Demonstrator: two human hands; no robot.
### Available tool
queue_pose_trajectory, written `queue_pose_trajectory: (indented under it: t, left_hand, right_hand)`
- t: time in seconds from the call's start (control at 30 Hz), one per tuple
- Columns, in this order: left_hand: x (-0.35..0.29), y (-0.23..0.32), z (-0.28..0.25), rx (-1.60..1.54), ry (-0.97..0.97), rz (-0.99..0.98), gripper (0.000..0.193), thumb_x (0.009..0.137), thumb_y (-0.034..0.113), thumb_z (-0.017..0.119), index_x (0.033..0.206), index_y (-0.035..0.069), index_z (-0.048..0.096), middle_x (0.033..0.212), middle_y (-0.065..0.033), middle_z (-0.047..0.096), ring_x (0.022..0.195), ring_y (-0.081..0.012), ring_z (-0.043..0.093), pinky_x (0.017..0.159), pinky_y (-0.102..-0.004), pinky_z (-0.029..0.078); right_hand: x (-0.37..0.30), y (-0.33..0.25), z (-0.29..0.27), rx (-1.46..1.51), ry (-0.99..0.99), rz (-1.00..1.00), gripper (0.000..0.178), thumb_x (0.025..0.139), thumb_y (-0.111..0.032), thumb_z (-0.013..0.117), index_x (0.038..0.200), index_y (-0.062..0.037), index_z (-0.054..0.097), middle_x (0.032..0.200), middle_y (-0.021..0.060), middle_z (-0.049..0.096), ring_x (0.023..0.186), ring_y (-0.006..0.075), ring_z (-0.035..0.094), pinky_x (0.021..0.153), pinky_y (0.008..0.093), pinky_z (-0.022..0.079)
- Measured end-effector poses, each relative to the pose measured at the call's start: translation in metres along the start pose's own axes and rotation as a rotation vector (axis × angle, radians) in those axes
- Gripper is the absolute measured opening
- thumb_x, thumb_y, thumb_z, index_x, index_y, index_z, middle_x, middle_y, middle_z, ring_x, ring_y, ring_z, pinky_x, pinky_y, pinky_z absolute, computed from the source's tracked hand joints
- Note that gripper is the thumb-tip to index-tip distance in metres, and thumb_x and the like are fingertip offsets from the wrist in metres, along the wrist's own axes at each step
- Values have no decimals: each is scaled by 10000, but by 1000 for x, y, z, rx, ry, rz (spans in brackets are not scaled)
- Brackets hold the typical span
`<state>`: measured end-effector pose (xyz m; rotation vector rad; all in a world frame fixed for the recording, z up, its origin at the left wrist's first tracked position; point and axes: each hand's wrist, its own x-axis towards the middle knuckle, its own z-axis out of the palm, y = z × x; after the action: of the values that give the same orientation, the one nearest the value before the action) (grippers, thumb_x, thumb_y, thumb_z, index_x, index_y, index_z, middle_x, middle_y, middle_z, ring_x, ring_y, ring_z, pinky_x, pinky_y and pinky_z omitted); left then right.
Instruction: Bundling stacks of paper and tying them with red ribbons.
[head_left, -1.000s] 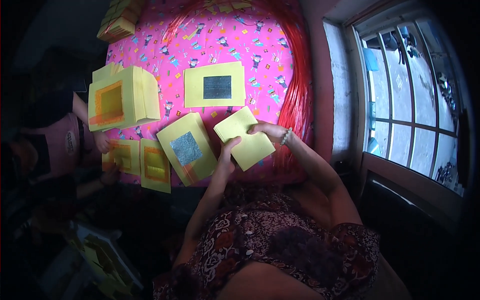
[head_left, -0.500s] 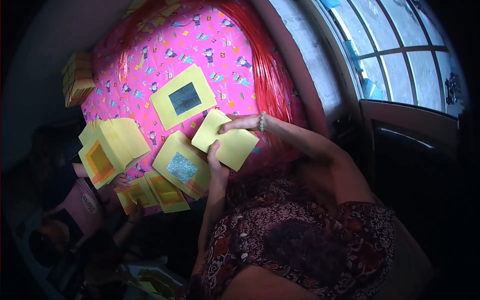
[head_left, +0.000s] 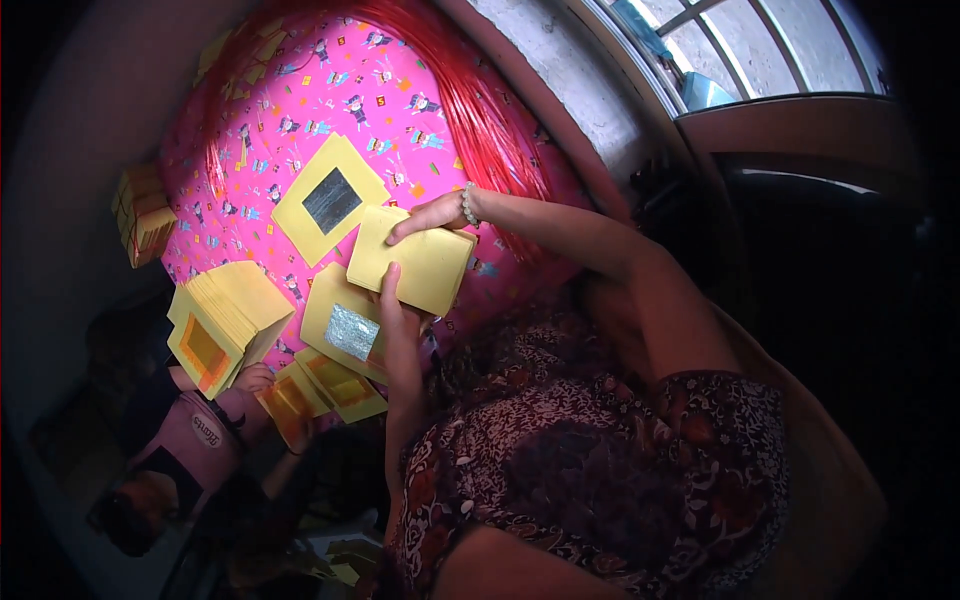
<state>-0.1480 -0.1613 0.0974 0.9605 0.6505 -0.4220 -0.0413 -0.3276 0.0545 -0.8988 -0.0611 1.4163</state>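
Observation:
I hold a yellow stack of square papers (head_left: 415, 265) over a pink patterned cloth (head_left: 330, 110). My right hand (head_left: 432, 214) grips its upper edge, a beaded bracelet on the wrist. My left hand (head_left: 392, 300) holds its lower left edge. Under the stack lies a yellow sheet with a silver foil square (head_left: 348, 328). Further up lies another yellow sheet with a dark foil square (head_left: 328, 200).
A thick yellow pile with an orange centre (head_left: 222, 322) sits at the cloth's left edge. More yellow and orange sheets (head_left: 325, 388) lie below it. Another person (head_left: 190, 440) sits at lower left. A yellow bundle (head_left: 142, 212) rests at far left. A window (head_left: 760, 45) is at top right.
The view has swung and tilted, so the cloth and sheets appear rotated. Both hands keep hold of the yellow stack, now nearer the silver foil sheet.

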Motion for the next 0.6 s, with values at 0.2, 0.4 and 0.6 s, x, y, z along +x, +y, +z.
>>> queue_pose_trajectory:
  t: [0.2, 0.4, 0.6]
  left_hand:
    - [0, 34, 5, 581, 155, 406, 800, 829, 149, 686, 1443, -7, 198, 1403, -226, 359, 1285, -288, 385, 1071, -371, 287]
    - [58, 106, -25, 660, 1, 150, 712, 972, 469, 404, 1431, -51, 246, 1486, -201, 271, 1386, -278, 262, 1136, -364, 190]
    - [120, 105, -30, 584, -342, -300, 712, 974, 517, 356, 1438, -15, 265, 1472, -157, 328, 1366, -246, 306, 1124, -330, 219]
  right_hand:
    - [-18, 11, -10, -150, 223, -228, 762, 837, -615, 525, 1351, -61, 432, 1284, 126, 541, 1165, 218, 520, 985, 362, 411]
    - [-62, 54, 27, 484, 1082, -431, 637, 973, -506, 319, 1401, -37, 370, 1324, 103, 475, 1195, 201, 437, 1054, 356, 291]
    - [-6, 154, 69, 992, 1088, -621, 617, 995, -486, 258, 1328, 7, 423, 1351, 146, 476, 1254, 238, 426, 1068, 372, 299]
